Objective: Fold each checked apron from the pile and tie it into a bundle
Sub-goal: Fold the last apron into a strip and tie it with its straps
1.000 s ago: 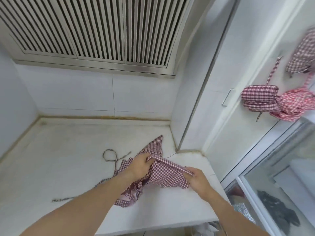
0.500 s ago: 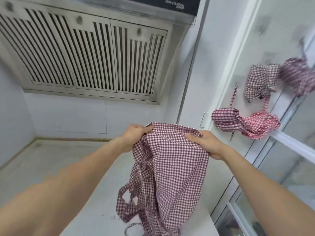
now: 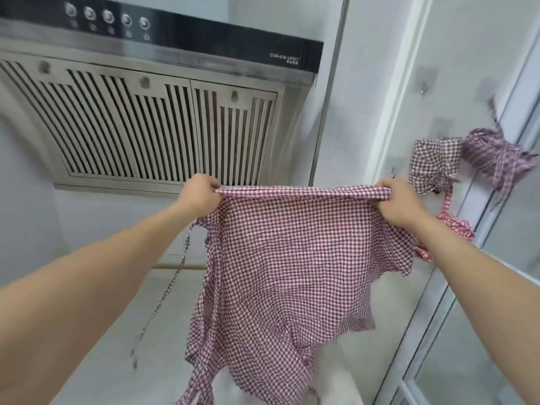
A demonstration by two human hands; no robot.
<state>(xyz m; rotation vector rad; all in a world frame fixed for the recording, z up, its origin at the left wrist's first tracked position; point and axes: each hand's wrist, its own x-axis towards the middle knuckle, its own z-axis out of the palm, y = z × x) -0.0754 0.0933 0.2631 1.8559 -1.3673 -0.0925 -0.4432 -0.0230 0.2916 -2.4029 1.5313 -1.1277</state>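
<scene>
- White tiled walls close in a pale, smooth counter [image 3: 96, 340]; above it hangs a steel range hood [image 3: 152, 124] with long slatted grilles and a glossy black control strip carrying round knobs.
- Held up over that counter is the checked apron [image 3: 286, 273]: thin, crumpled cloth in small red-and-white gingham, its top hem stretched into a taut, rolled band between both hands, the rest hanging loose with frayed-looking lower edges.
- Left hand [image 3: 200, 192] has its fingers curled round the hem's left end.
- Right hand [image 3: 401, 204] pinches the right end the same way.
- One narrow tie string [image 3: 169, 287] dangles from the apron's left side, thin and cord-like.
- On the right wall, tied bundles [image 3: 432, 165] of the same checked cloth hang from small hooks, lumpy and knotted; the farthest one is blurred.
</scene>
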